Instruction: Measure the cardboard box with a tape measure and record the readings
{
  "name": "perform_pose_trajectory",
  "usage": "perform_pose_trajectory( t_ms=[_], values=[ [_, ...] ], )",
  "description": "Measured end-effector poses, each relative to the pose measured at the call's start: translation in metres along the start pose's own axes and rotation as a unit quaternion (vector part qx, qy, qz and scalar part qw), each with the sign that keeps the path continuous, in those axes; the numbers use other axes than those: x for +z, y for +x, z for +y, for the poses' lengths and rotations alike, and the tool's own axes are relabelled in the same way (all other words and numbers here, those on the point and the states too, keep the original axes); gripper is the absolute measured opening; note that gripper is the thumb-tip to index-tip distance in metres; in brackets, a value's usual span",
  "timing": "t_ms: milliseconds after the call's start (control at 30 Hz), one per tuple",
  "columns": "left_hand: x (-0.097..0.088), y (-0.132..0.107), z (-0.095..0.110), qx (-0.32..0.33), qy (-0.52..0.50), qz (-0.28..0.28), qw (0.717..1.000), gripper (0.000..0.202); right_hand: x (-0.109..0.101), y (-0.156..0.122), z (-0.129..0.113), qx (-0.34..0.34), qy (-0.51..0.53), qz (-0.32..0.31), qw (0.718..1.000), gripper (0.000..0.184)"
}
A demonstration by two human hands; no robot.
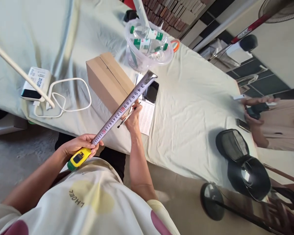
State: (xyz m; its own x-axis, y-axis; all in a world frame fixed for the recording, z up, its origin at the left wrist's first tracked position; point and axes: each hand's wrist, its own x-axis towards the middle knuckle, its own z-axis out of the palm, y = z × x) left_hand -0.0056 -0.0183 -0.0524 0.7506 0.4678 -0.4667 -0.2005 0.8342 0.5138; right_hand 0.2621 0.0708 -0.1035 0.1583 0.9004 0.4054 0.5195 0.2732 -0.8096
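Observation:
My left hand (79,146) is closed round a yellow and green tape measure case (78,158). Its white blade (127,105) runs up and to the right, over the near edge of a brown cardboard box (105,78), and ends near a black phone (152,92). My right hand (133,117) is closed on a thin pen (127,117) and rests beside the blade, on a printed sheet of paper (147,117) that lies on the cloth-covered table (193,104).
A clear plastic tub (148,49) with bottles stands behind the box. A white power bank (35,83) with a looped cable (71,98) lies at left. Another person's hands (254,111) hold a dark device at right. Black headgear (242,163) sits on the table's right corner.

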Motion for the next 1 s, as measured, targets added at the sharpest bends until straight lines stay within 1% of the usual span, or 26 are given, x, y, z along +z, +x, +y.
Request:
perform_pose_trajectory(
  t_ms=[67, 133, 233, 367, 467, 567, 667, 800, 867, 1000],
  values=[
    [-0.003, -0.009, 0.004, 0.012, -0.005, 0.021, 1.0, 0.017, 0.014, 0.006, -0.001, -0.012, -0.007, 0.003, 1.0, 0.076],
    [-0.005, -0.016, 0.008, 0.021, -0.003, 0.038, 0.999, 0.015, 0.022, 0.009, 0.0, -0.017, -0.005, 0.004, 1.0, 0.076],
    [-0.009, -0.024, 0.013, 0.033, 0.011, 0.07, 0.997, 0.014, 0.024, 0.011, 0.002, -0.04, 0.012, -0.003, 0.999, 0.072],
    [-0.014, -0.031, 0.015, 0.038, 0.02, 0.111, 0.993, 0.015, 0.007, 0.01, 0.004, -0.085, -0.003, -0.031, 0.996, 0.07],
    [-0.016, -0.031, 0.014, 0.024, 0.049, 0.117, 0.992, 0.014, -0.011, 0.01, 0.003, -0.112, -0.032, -0.05, 0.992, 0.07],
    [-0.017, -0.028, 0.013, 0.015, 0.064, 0.125, 0.99, 0.013, -0.025, 0.01, 0.001, -0.137, -0.037, -0.059, 0.988, 0.067],
    [-0.014, -0.027, 0.014, -0.003, 0.062, 0.123, 0.99, 0.008, -0.037, 0.011, 0.001, -0.156, -0.04, -0.059, 0.985, 0.065],
    [-0.005, -0.03, 0.018, -0.037, 0.076, 0.162, 0.983, 0.011, -0.049, 0.012, 0.004, -0.185, -0.032, -0.049, 0.981, 0.065],
    [0.0, -0.031, 0.02, -0.044, 0.082, 0.171, 0.981, 0.015, -0.052, 0.011, 0.006, -0.169, -0.022, -0.05, 0.984, 0.065],
    [0.005, -0.029, 0.022, -0.043, 0.101, 0.16, 0.981, 0.021, -0.056, 0.008, 0.003, -0.082, -0.034, -0.049, 0.995, 0.067]
  ],
)
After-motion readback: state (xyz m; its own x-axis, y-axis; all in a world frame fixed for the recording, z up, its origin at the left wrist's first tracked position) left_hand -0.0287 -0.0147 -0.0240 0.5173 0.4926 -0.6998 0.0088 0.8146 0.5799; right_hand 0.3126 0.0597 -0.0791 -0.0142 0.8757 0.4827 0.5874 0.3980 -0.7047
